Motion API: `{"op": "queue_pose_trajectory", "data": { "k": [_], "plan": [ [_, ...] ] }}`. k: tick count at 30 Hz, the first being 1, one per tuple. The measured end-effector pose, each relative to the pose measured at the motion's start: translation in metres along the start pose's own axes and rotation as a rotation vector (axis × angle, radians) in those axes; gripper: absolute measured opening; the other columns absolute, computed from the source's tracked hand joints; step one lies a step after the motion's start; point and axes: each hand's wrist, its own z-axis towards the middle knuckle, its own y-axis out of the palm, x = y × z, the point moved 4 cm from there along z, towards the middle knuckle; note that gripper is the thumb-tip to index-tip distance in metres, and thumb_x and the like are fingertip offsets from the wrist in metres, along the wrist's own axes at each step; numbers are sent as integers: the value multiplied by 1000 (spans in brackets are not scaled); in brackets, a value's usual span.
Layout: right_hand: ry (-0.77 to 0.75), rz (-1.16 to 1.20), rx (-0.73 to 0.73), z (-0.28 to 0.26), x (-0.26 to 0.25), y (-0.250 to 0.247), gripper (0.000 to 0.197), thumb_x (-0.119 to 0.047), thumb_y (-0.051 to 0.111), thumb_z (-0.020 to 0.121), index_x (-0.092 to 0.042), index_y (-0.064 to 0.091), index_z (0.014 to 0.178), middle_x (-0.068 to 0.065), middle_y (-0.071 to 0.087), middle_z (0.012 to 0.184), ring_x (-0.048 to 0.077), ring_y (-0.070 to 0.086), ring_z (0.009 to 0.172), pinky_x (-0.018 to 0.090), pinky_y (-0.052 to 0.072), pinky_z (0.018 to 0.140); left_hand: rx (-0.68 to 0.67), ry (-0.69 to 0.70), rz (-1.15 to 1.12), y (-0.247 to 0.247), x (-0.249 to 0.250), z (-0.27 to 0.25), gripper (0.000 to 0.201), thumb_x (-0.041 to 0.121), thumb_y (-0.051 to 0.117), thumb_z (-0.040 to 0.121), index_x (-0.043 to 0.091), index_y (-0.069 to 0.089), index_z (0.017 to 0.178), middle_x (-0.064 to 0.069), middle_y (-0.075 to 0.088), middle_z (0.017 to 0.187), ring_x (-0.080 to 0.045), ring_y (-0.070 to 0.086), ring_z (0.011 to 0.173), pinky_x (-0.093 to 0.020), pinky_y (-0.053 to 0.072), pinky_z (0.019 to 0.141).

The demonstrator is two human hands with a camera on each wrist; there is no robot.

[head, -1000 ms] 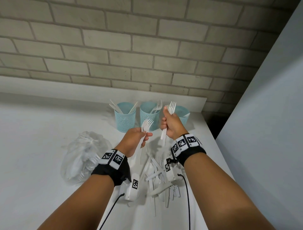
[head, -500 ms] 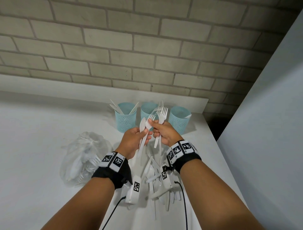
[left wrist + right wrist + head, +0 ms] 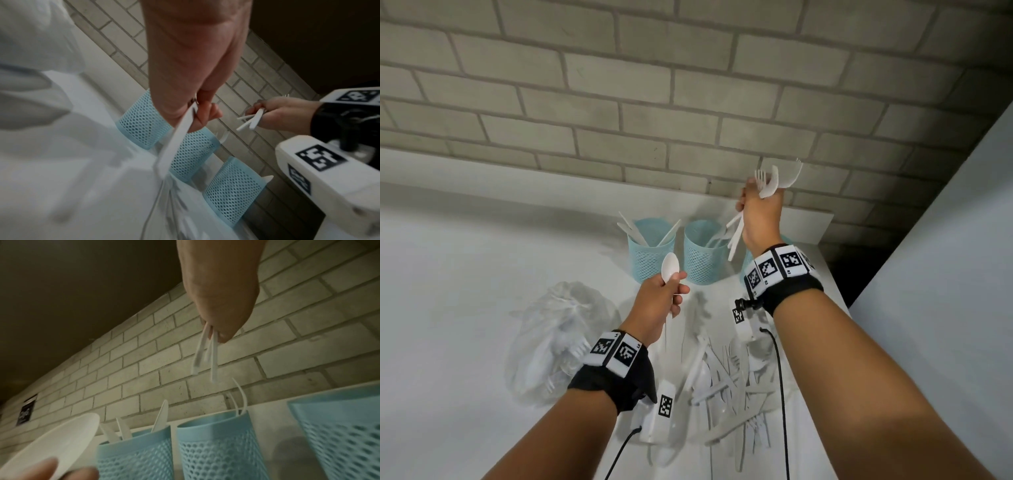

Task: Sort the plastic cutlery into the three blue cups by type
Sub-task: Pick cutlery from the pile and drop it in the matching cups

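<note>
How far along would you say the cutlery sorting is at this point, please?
Started, far from finished. Done: the left cup and middle cup each hold a few pieces; the right cup shows one. In hand: the left hand grips a spoon, and the right hand holds a bunch of forks raised over the cups. Left: a loose pile on the table and a bag with more.

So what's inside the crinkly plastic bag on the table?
More white plastic cutlery: through the clear plastic bag you can see fork prongs. The bag is crumpled and cloudy, so how many pieces, or whether spoons and knives are in there too, can't be told.
</note>
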Motion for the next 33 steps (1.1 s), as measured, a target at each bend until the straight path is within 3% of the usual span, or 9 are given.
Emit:
{"op": "queue_pose_trajectory", "data": {
  "k": [3, 6, 9, 13, 18, 21, 24, 29, 33],
  "plan": [
    [-85, -13, 75, 5, -4, 11, 18, -14, 52, 95, -14, 53, 77, -5, 50, 55, 8, 46, 47, 28, 44, 57, -6, -22, 11, 1, -2, 3, 23, 19, 39, 100, 9, 57, 109, -1, 54, 73, -9, 41, 58, -17, 34, 48],
    [-91, 27, 129, 5, 6, 24, 15, -23, 58, 92, -12, 49, 97, -2, 55, 71, 13, 51, 58, 27, 51, 62, -19, -29, 8, 4, -3, 6, 21, 19, 38, 101, 10, 57, 105, -1, 54, 72, -9, 41, 57, -16, 34, 46],
    [-112, -53, 136, 2, 20, 33, 39, -42, 63, 81, -15, 47, 104, 4, 61, 82, 17, 58, 72, 45, 55, 82, -42, -25, 5, 7, -3, 7, 21, 20, 38, 101, 13, 57, 99, 0, 53, 71, -9, 41, 57, -16, 33, 47],
    [-63, -66, 43, 2, 39, 40, 50, -15, 66, 86, -4, 47, 130, -10, 60, 81, 3, 59, 65, 36, 56, 78, -45, -20, 3, 6, -2, 9, 21, 21, 39, 101, 13, 58, 98, 0, 54, 70, -8, 41, 56, -16, 33, 47],
    [23, -224, -67, 3, 56, 37, 37, -6, 65, 82, -18, 42, 109, -1, 60, 83, 26, 64, 84, 38, 53, 88, -34, -30, -8, 5, -4, 12, 22, 22, 38, 101, 13, 57, 102, 0, 55, 70, -9, 41, 57, -17, 34, 49],
    [1, -244, -94, 2, 50, 33, 39, -2, 66, 81, -15, 46, 112, -1, 60, 86, 17, 58, 84, 24, 46, 86, -35, -58, -46, 8, -4, 13, 20, 13, 36, 100, 10, 54, 109, -3, 56, 71, -10, 42, 57, -19, 33, 50],
    [-111, -304, -124, -3, 34, 33, 35, -6, 69, 81, -6, 55, 113, 4, 63, 108, 9, 55, 98, 18, 41, 91, -71, -68, -99, 11, 0, 8, 23, -2, 38, 92, 10, 54, 101, -7, 59, 74, -10, 43, 58, -20, 34, 52],
    [-270, -292, -260, -30, 2, 29, 6, -20, 69, 84, -20, 62, 85, -8, 60, 77, 8, 54, 73, 26, 47, 71, -174, -10, -102, 16, 5, 1, 21, 4, 37, 99, 8, 57, 96, -10, 66, 89, -8, 53, 64, -16, 45, 60],
    [-308, -590, -509, -54, 13, 23, 17, -39, 69, 81, -23, 65, 76, -4, 59, 76, 6, 49, 67, 22, 41, 65, -183, 30, -94, 22, 7, -6, 22, 16, 41, 100, 3, 57, 110, -7, 68, 86, -3, 59, 58, -13, 49, 56]
  ]
}}
